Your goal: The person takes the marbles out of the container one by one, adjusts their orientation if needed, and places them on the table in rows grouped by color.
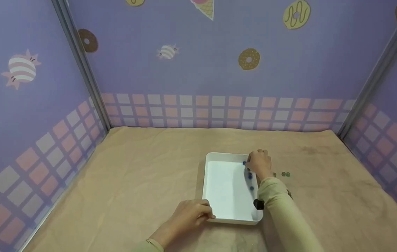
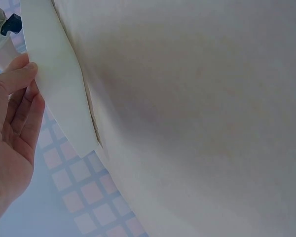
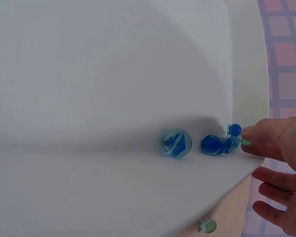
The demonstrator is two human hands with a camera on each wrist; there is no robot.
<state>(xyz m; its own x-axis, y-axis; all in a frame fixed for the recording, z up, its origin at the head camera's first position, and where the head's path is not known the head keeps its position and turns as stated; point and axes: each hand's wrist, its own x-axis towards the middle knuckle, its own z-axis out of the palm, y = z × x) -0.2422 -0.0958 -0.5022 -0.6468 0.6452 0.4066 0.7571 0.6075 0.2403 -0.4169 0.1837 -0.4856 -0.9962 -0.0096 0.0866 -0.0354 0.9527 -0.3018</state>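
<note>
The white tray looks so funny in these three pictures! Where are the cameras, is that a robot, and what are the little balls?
No robot here, just a person's two bare hands. The wide picture comes from a camera on the head; the other two come from cameras on the wrists.

The white tray sits on a tan cloth. The left hand grips its near edge. The little balls look like marbles: blue marbles inside the tray, green marbles on the cloth. The right hand seems to pinch another green one, mostly hidden.

white tray [image 1: 221, 189]: lying flat | blue marbles [image 3: 176, 143]: inside, along right wall | 3 green marbles [image 1: 283, 174]: outside, right
</note>
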